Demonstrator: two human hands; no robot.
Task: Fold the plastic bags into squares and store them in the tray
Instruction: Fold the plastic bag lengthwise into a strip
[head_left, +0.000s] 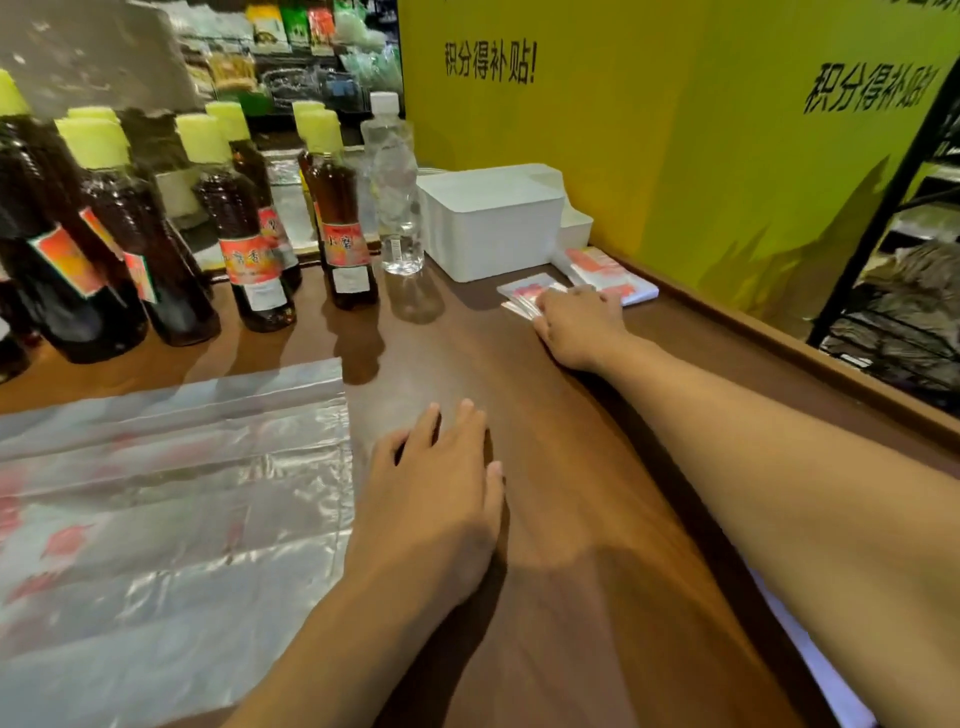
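The right hand (576, 325) lies on a small folded bag square (527, 297), fingers curled over its near edge, just in front of the white tray (488, 228). More folded bags (605, 275) lie right of the tray's front corner. The left hand (441, 483) rests flat and relaxed on the wooden counter (571, 519), beside flat unfolded plastic bags (171, 509). Judged step: storing. Next, lift the square into the tray.
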